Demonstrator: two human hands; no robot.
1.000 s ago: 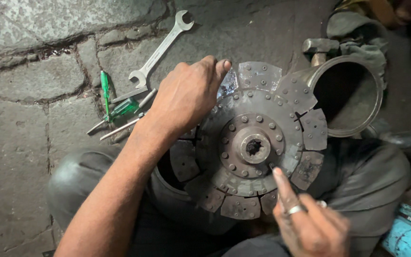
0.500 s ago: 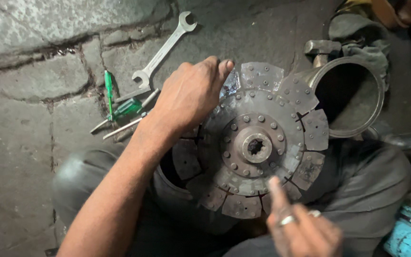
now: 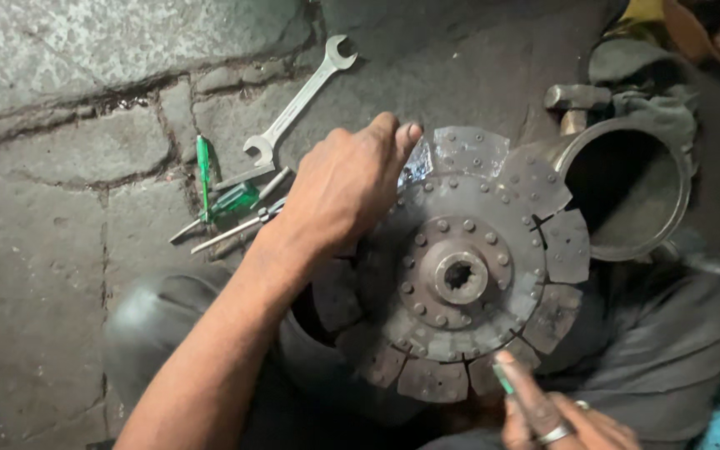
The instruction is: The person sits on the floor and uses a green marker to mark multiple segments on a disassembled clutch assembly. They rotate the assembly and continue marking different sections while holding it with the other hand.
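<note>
On the person's lap lies the clutch disc (image 3: 460,271), its splined hub facing up. The left hand (image 3: 347,187) presses on the disc's upper-left rim, fingers flat and spread. The right hand (image 3: 556,417), at the disc's lower edge, pinches a thin green-tipped tool (image 3: 503,379). Judging by this, keeping the left palm firm should stop the disc turning. A wrench (image 3: 297,104) lies beyond the disc on the floor (image 3: 52,242).

The left hand (image 3: 347,187) lies palm down, fingers stretched together toward the far right, forearm running back to the near left. The right hand (image 3: 556,412), ringed, sits near right with one finger pointing up.
</note>
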